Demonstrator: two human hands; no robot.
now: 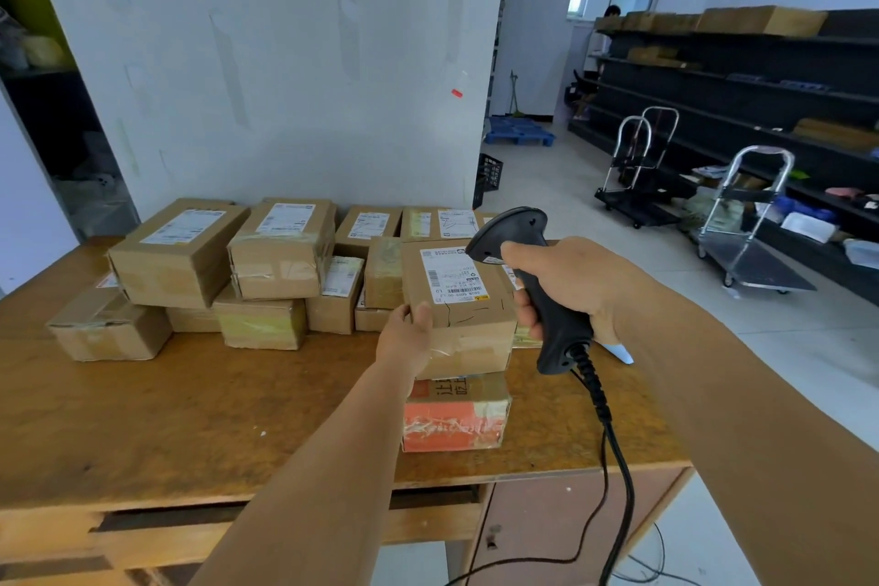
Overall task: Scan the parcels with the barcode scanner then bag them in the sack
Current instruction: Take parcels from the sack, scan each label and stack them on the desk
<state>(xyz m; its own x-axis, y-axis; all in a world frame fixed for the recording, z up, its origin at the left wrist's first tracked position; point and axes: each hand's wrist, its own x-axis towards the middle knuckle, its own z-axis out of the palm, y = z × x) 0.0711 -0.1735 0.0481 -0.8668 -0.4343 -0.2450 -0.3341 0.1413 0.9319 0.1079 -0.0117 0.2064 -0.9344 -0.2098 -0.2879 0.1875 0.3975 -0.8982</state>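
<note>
My left hand (410,334) grips the near left corner of a brown cardboard parcel (468,314) with a white barcode label on top. That parcel sits on an orange-and-brown box (454,414) on the wooden table (190,419). My right hand (566,281) holds a black barcode scanner (528,262) by its handle, head pointing down over the parcel's label. Its coiled cable (613,452) hangs down past the table's front edge. Several more labelled parcels (280,247) are stacked at the back of the table. No sack is in view.
A white wall (285,62) stands right behind the table. To the right is open tiled floor with two platform trolleys (747,224) and long dark shelves (761,76) holding boxes. A blue pallet (518,131) lies farther back. A drawer front and cupboard door sit under the table.
</note>
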